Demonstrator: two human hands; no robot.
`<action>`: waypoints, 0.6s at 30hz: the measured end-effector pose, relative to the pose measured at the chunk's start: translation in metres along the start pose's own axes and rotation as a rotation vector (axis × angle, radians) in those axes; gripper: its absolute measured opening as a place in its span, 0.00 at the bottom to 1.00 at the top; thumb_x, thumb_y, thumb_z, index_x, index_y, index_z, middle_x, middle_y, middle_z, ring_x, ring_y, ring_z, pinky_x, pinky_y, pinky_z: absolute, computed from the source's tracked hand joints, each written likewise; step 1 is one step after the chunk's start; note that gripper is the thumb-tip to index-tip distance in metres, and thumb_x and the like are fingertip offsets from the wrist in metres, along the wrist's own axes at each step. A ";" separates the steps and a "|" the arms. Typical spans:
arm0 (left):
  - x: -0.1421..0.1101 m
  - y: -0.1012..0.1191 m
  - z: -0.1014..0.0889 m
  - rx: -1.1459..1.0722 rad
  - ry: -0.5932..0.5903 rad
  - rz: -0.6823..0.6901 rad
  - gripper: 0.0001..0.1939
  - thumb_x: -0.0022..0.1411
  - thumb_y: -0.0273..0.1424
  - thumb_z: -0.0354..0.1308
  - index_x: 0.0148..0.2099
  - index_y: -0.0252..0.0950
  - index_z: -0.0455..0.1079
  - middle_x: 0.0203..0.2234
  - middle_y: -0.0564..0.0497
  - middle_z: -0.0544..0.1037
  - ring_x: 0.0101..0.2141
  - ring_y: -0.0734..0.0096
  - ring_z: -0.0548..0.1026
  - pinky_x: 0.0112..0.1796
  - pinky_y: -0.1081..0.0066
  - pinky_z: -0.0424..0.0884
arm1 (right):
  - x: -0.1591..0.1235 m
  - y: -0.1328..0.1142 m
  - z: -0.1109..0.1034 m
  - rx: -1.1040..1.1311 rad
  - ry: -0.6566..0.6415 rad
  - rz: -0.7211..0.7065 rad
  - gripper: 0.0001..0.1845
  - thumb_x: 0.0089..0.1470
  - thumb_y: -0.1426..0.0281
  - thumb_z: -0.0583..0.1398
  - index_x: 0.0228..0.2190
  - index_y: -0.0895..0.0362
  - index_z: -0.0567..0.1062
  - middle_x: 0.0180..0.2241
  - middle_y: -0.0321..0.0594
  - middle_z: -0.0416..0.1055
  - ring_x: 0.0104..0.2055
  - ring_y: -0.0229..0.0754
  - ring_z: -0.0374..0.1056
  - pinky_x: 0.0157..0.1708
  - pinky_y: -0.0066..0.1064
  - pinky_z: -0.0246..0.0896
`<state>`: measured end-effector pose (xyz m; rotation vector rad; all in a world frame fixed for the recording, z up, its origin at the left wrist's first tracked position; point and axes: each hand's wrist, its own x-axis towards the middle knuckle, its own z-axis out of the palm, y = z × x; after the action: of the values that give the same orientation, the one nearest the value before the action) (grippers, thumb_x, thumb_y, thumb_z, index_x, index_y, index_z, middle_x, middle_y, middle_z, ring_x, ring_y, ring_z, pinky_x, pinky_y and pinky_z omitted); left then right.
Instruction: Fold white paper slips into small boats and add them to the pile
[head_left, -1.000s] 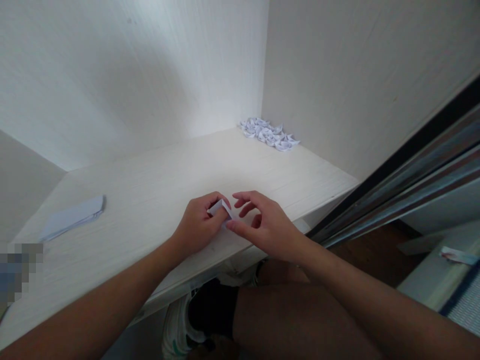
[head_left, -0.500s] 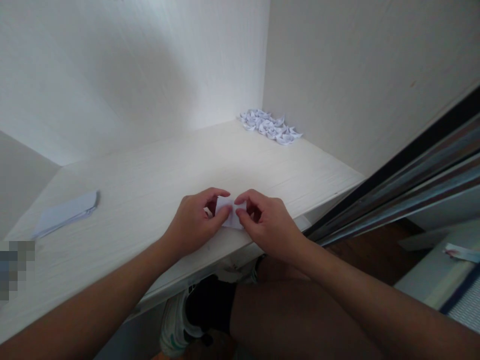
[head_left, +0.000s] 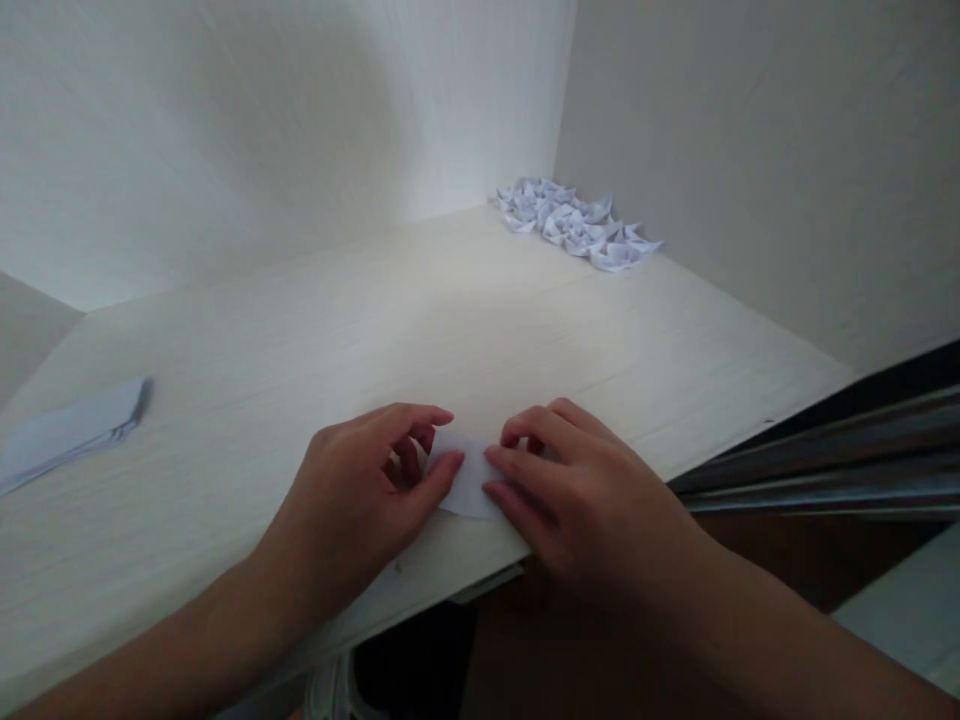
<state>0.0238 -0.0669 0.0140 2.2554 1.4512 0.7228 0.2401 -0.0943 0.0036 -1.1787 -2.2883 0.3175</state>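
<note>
Between my two hands is a small piece of white paper (head_left: 469, 480), just above or on the white desk near its front edge. My left hand (head_left: 382, 480) holds the paper's left side, thumb on its face and fingers curled behind. On the other side, my right hand (head_left: 574, 480) pinches the right edge between thumb and fingertips. The hands cover both ends of the paper, so its full shape is hidden.
Several folded white paper pieces (head_left: 577, 225) lie heaped in the far right corner against the walls. A stack of white paper strips (head_left: 75, 430) rests at the left of the desk (head_left: 300, 350). A dark-edged frame (head_left: 825, 450) stands at the right.
The view has dipped closer to the desk and shifted. My hands are slightly farther apart, and more of the paper shows between them, with a curved lower edge.
</note>
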 end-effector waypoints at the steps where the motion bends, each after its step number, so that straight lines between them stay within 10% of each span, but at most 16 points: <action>1: 0.000 0.001 0.000 -0.009 0.014 -0.011 0.11 0.60 0.37 0.65 0.45 0.41 0.79 0.22 0.55 0.77 0.20 0.70 0.74 0.22 0.72 0.70 | 0.001 0.002 -0.001 0.007 -0.012 -0.004 0.07 0.63 0.70 0.60 0.38 0.57 0.80 0.38 0.49 0.74 0.40 0.49 0.67 0.39 0.43 0.68; 11: -0.004 -0.002 0.002 0.033 0.005 -0.103 0.06 0.60 0.40 0.66 0.40 0.52 0.76 0.22 0.57 0.77 0.16 0.70 0.71 0.14 0.71 0.66 | 0.011 0.015 -0.001 -0.055 -0.104 -0.078 0.05 0.60 0.72 0.61 0.35 0.52 0.78 0.30 0.42 0.73 0.30 0.44 0.65 0.28 0.38 0.61; 18: -0.029 -0.018 0.002 -0.093 -0.101 -0.200 0.22 0.57 0.33 0.66 0.52 0.61 0.76 0.33 0.54 0.84 0.25 0.61 0.79 0.19 0.67 0.74 | 0.009 0.025 0.011 -0.057 -0.050 -0.108 0.08 0.60 0.73 0.58 0.33 0.51 0.76 0.24 0.39 0.71 0.24 0.42 0.60 0.23 0.38 0.52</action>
<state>0.0018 -0.0859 -0.0036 2.0120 1.5336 0.5925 0.2465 -0.0720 -0.0126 -1.0812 -2.4079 0.2452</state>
